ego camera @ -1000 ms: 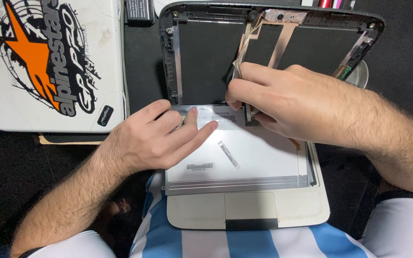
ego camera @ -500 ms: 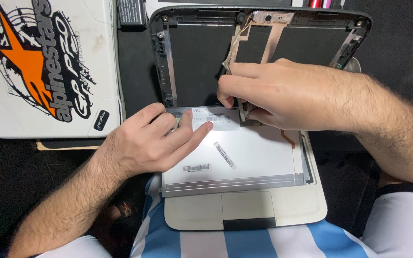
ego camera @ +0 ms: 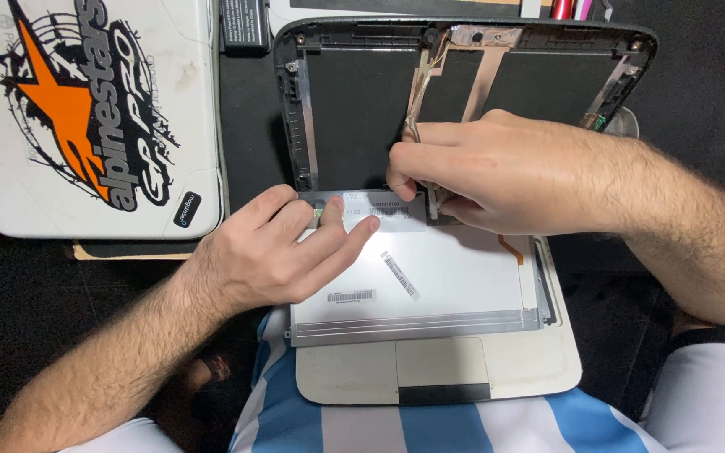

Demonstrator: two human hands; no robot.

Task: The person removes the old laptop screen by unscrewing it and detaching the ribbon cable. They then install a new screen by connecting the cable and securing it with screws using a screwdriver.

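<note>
A bare screen panel lies back-up on the white base of an opened laptop resting on my lap. My left hand lies flat on the panel's top left corner, fingers stretched out and pressing on it. My right hand is at the panel's top edge, its fingertips pinched on the flat cable where it meets the panel. The cable runs up the inside of the empty black lid shell, which stands open behind the panel.
A closed white laptop with an orange and black sticker lies at the left on the dark table. A black block-shaped part sits at the top edge. The grey touchpad is below the panel.
My right hand's fingertips have shifted slightly left and down along the panel's top edge. My left hand has stayed pressed on the panel.
</note>
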